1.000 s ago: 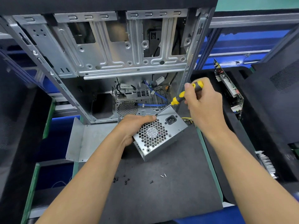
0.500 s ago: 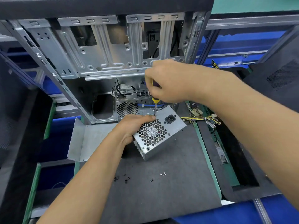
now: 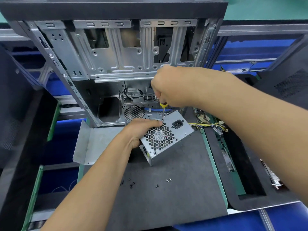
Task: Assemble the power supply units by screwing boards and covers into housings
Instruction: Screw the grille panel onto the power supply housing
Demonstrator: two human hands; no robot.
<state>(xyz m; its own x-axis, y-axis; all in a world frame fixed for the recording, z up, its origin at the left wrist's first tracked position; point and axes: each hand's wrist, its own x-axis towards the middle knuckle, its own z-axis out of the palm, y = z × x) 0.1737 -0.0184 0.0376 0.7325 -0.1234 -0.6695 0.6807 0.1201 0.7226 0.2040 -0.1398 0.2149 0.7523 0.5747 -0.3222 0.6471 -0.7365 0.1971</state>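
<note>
On the dark grey foam surface (image 3: 166, 205), the left hand (image 3: 141, 129) is gripping a boxy galvanised-steel power supply (image 3: 168, 137) with honeycomb perforations; the right hand (image 3: 173, 87), grip clamped, is pressing a yellow-handled screwdriver (image 3: 163, 108) upright into its corner.

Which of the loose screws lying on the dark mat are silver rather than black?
The silver screws are the pair lying side by side, right of the black screws and nearest the power supply unit. All the others are black.

I have just one view, a wide-angle camera worn on the head, looking forward and steeply down over both forearms at the grey mat (image 3: 166, 205), close in. An open computer case (image 3: 116, 60) fills the top.
</note>
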